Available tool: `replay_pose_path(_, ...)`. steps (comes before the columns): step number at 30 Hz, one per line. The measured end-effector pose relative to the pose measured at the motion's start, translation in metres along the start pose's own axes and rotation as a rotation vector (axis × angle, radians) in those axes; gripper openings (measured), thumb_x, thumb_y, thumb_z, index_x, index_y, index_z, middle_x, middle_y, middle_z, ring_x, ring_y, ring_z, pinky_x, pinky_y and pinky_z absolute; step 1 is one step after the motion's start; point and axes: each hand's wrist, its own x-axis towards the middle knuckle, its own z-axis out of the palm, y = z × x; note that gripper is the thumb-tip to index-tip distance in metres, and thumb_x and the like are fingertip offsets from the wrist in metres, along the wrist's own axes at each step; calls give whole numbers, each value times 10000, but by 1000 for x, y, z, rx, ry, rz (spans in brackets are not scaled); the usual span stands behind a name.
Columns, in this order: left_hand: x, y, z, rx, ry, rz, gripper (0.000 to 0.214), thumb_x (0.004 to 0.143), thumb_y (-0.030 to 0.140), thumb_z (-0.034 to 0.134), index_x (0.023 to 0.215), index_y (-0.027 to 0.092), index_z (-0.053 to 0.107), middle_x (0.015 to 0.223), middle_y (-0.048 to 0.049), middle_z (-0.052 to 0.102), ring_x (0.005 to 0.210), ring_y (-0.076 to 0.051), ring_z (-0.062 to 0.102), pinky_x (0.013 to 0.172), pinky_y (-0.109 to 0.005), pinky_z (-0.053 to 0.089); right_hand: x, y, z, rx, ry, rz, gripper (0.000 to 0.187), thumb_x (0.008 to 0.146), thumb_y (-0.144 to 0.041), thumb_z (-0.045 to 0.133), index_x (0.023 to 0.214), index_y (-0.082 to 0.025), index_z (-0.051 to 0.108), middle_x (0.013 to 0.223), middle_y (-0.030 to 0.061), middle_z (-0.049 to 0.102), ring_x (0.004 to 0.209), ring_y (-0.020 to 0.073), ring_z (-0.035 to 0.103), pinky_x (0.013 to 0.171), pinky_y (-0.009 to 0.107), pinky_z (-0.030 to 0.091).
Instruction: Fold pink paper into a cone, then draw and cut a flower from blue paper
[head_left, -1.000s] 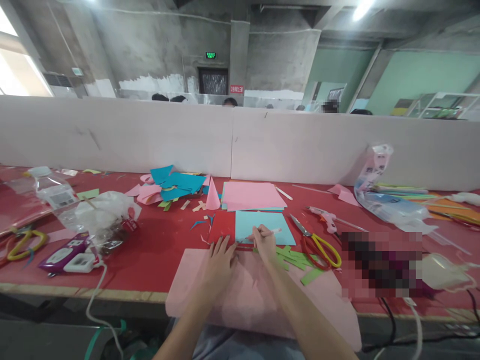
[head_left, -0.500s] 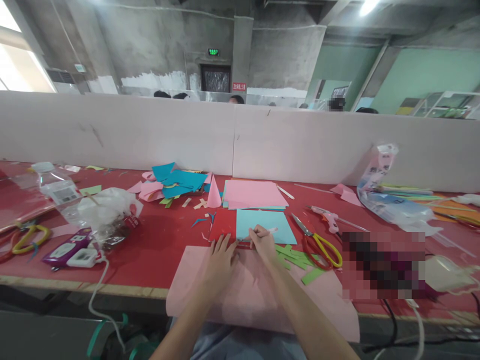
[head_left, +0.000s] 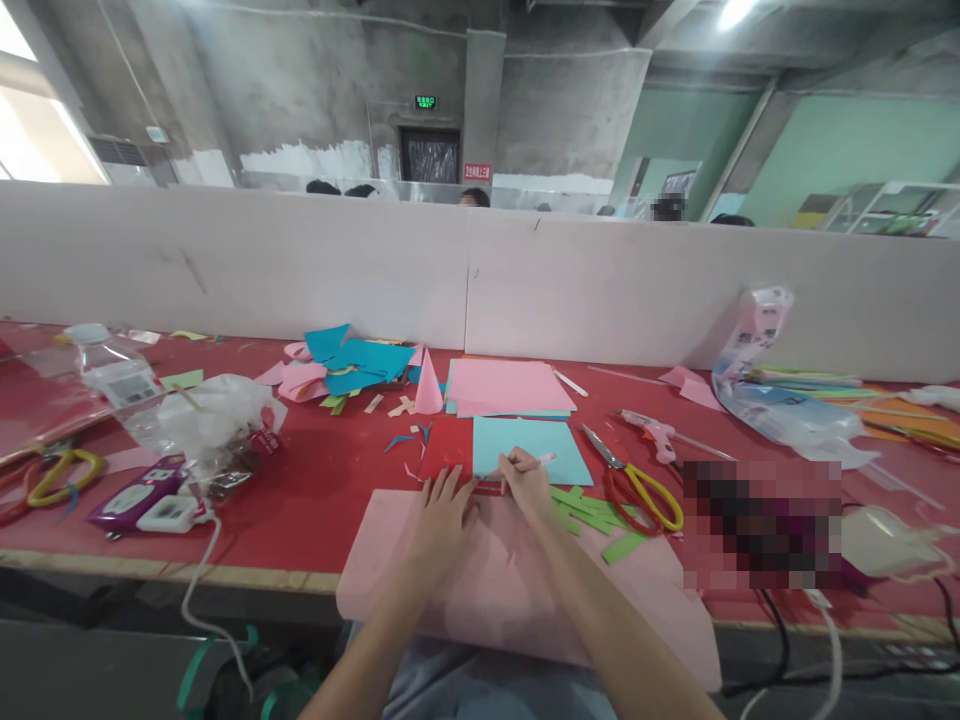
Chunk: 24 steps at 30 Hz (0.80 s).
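My right hand (head_left: 525,482) is closed around a whitish pen (head_left: 550,459), its tip end low over the lower left part of a light blue sheet (head_left: 544,438). Flat at the lower edge of a red sheet (head_left: 448,445) lies my left hand (head_left: 446,510), fingers stretched out and its fingertips close to the blue sheet's corner. Under both forearms a large pink sheet (head_left: 375,570) hangs over the table's front edge. Just right of my right hand are green paper strips (head_left: 592,512) and scissors (head_left: 637,490) with red and yellow handles.
Behind the blue sheet lie stacked pink sheets (head_left: 514,388) beside a pink paper cone (head_left: 428,388) and blue scraps (head_left: 367,365). A pink glue gun (head_left: 656,438) rests at right. At left are a plastic bottle (head_left: 112,370), a purple device (head_left: 139,495) and more scissors (head_left: 64,475). A white partition (head_left: 337,265) stands behind.
The view has shifted very slightly. Both hands and the pen stay in nearly the same place.
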Motion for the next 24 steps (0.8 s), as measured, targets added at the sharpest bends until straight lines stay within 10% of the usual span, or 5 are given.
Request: replay_pose_path(24, 0, -1, 2, -6, 14, -4, 344, 893, 275, 381, 1214, 245, 500, 1361, -40, 409, 1282, -232, 294, 1050, -443, 229, 0, -6, -2, 140, 68, -24, 344, 789, -474, 474, 564, -230, 383, 312, -62, 415, 482, 164, 588, 457, 210, 360)
